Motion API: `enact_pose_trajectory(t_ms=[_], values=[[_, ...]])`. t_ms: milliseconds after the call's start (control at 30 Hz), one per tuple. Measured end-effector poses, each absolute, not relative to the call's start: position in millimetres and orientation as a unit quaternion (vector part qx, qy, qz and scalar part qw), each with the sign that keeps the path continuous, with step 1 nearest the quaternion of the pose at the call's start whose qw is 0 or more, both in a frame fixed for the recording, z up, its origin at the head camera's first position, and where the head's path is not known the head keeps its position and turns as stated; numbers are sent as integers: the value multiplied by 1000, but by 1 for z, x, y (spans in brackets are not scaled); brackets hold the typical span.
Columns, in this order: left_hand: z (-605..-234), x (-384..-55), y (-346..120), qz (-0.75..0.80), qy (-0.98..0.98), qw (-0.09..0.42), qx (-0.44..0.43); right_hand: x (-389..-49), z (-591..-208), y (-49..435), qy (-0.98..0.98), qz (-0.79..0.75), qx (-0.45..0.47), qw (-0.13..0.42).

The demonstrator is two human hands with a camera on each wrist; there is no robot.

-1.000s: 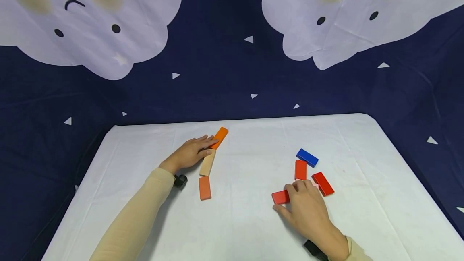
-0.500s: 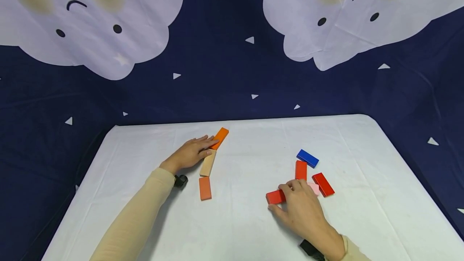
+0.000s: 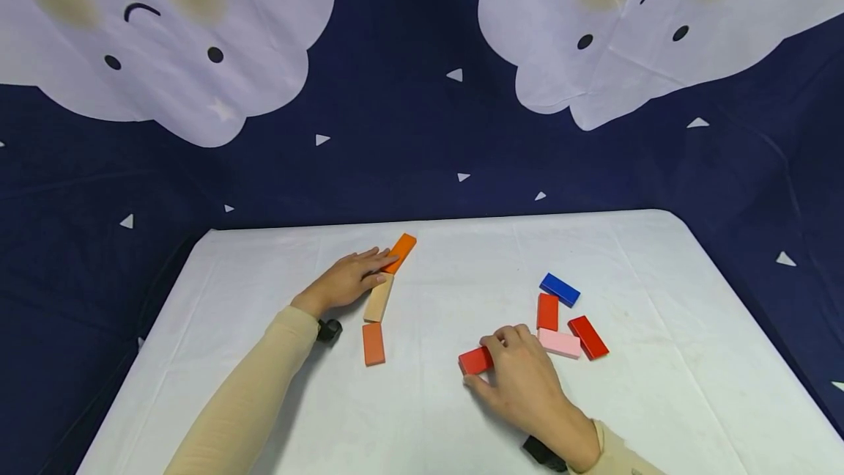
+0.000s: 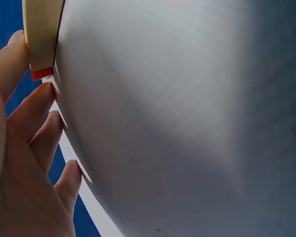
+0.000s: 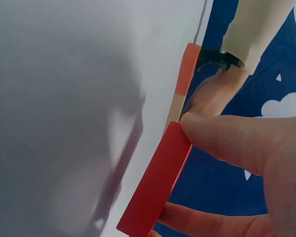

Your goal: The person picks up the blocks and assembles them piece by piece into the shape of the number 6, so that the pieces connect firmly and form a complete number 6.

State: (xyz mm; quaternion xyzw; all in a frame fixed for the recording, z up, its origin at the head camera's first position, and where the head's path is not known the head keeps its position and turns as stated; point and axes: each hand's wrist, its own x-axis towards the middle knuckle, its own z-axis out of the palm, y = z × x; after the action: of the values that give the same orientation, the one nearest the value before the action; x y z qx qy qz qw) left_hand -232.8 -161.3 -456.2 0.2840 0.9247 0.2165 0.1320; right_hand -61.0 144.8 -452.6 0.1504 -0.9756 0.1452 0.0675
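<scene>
My right hand [image 3: 524, 383] pinches a red block [image 5: 155, 182] between thumb and fingers. A shadow falls on the cloth below that block in the right wrist view. On the left, my left hand [image 3: 346, 281] rests with extended fingers against an orange block [image 3: 402, 249] and a plain wooden block [image 3: 379, 299]. In the left wrist view the thumb lies along one side of the wooden block [image 4: 42, 34], with the fingertips on the cloth beyond its end. Below it in the head view lies an orange-brown block [image 3: 373, 344], making a bent line of three.
Right of centre on the white table cloth [image 3: 428, 416] lie a blue block [image 3: 560, 289], an upright-lying red block [image 3: 547, 311], a pink block [image 3: 559, 343] and a slanted dark red block [image 3: 588, 337]. A dark blue curtain [image 3: 395, 94] with cloud prints hangs behind the table.
My right hand has carried the red block leftward, away from the other blocks, and the pink block has come into full view. My left hand has stayed in place.
</scene>
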Motion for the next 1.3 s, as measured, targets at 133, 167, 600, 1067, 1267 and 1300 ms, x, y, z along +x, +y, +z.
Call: enact_pose_trajectory(t_ms=[133,167,600,1067,1267,1300], values=[[-456,-233,-162,214,925,130,285,-62,-452,136,-974,148,159,68],[-456,-233,-162,214,925,130,285,-62,-453,133,-973,149,162,68],[-458,-233,-160,213,925,129,287,-66,-453,109,-968,136,206,50],[-459,-233,-163,213,927,121,283,-71,-450,82,-962,114,245,26],[-459,-233,-162,210,927,119,286,-71,-450,72,-960,105,258,19],[-459,-233,-162,210,927,119,286,-71,-449,71,-960,103,261,19]])
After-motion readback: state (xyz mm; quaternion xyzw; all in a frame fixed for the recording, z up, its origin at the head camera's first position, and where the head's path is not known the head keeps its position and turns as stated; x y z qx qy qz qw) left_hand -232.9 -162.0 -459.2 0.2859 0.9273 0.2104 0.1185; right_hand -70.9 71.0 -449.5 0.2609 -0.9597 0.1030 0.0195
